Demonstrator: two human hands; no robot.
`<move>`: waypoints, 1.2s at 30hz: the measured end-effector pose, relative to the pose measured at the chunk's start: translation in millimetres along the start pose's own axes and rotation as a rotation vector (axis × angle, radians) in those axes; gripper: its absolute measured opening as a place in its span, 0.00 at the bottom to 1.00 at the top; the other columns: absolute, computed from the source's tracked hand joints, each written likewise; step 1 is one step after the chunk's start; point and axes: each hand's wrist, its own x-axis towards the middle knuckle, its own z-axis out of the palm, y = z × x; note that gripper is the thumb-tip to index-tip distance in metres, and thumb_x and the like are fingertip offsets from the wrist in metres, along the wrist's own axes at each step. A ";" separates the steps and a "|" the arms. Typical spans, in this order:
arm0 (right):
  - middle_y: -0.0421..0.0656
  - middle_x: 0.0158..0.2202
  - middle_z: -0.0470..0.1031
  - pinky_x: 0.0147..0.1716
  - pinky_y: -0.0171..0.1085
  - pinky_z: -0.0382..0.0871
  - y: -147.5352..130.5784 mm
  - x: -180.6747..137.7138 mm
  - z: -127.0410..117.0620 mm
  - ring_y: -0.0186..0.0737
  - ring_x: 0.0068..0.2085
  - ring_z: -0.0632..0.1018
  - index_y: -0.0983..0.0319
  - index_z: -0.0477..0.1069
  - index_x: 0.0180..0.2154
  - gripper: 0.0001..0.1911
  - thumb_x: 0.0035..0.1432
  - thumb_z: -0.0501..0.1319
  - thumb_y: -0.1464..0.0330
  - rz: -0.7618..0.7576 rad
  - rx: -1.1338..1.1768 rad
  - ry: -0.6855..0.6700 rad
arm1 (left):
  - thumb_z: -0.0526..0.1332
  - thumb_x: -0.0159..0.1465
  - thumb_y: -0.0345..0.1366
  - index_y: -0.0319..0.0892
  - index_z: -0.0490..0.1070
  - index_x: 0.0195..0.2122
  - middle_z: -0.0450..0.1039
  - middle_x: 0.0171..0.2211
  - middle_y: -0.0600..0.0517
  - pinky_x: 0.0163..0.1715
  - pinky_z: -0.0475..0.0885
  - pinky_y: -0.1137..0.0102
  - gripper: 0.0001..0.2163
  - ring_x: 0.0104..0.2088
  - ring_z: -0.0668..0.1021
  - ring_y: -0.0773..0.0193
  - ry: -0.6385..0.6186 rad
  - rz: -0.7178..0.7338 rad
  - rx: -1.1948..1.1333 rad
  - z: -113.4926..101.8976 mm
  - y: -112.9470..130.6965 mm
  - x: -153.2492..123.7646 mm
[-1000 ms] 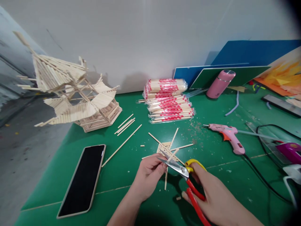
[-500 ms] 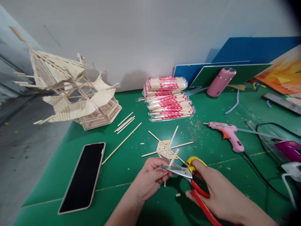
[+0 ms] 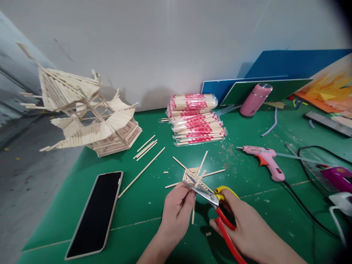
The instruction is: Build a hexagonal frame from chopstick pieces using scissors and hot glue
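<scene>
My left hand point(image 3: 179, 207) pinches a short wooden stick point(image 3: 201, 178), its upper end sticking out above the fingertips. My right hand point(image 3: 240, 220) grips scissors point(image 3: 205, 193) with red and yellow handles. Their blades are apart and lie across the stick, close to my left thumb and fingers. Just behind the blades, a web-like piece of sticks point(image 3: 191, 172) rests on the green table, with longer sticks radiating from its middle. My hands and the scissors cover part of it. A small cut-off bit point(image 3: 208, 234) lies below the scissors.
A stick-built pagoda model point(image 3: 93, 128) stands at the left, behind a phone point(image 3: 95, 214). Loose sticks point(image 3: 147, 149) lie near it. Wrapped stick bundles point(image 3: 196, 119) are at the back. To the right are a pink glue gun point(image 3: 264, 157) with its cable and a pink flask point(image 3: 256, 99).
My left hand has turned more upright and shifted slightly right with the stick. The scissors have moved a little left and up, their blades still apart around the stick.
</scene>
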 end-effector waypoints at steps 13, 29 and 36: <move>0.42 0.33 0.71 0.28 0.33 0.63 1.3 -4.0 -13.9 0.37 0.30 0.71 0.59 0.61 0.38 0.18 0.46 0.60 0.58 -0.064 -0.034 -0.062 | 0.67 0.46 0.35 0.38 0.75 0.23 0.69 0.21 0.53 0.25 0.60 0.78 0.06 0.23 0.67 0.73 -0.119 -0.453 -0.798 1.9 -8.7 0.0; 0.41 0.32 0.72 0.29 0.33 0.62 0.4 0.4 -7.2 0.39 0.32 0.73 0.58 0.60 0.36 0.11 0.48 0.57 0.64 -0.031 -0.081 0.062 | 0.64 0.51 0.40 0.38 0.73 0.27 0.65 0.19 0.55 0.21 0.55 0.77 0.10 0.20 0.61 0.73 0.020 -0.358 -0.542 7.9 -13.1 -0.5; 0.42 0.33 0.71 0.29 0.33 0.62 0.9 -0.8 -8.1 0.40 0.33 0.73 0.59 0.59 0.39 0.19 0.46 0.60 0.60 -0.043 -0.092 0.052 | 0.60 0.54 0.39 0.38 0.72 0.27 0.67 0.24 0.53 0.24 0.57 0.76 0.09 0.23 0.63 0.71 -0.079 -0.289 -0.414 1.2 -18.3 0.0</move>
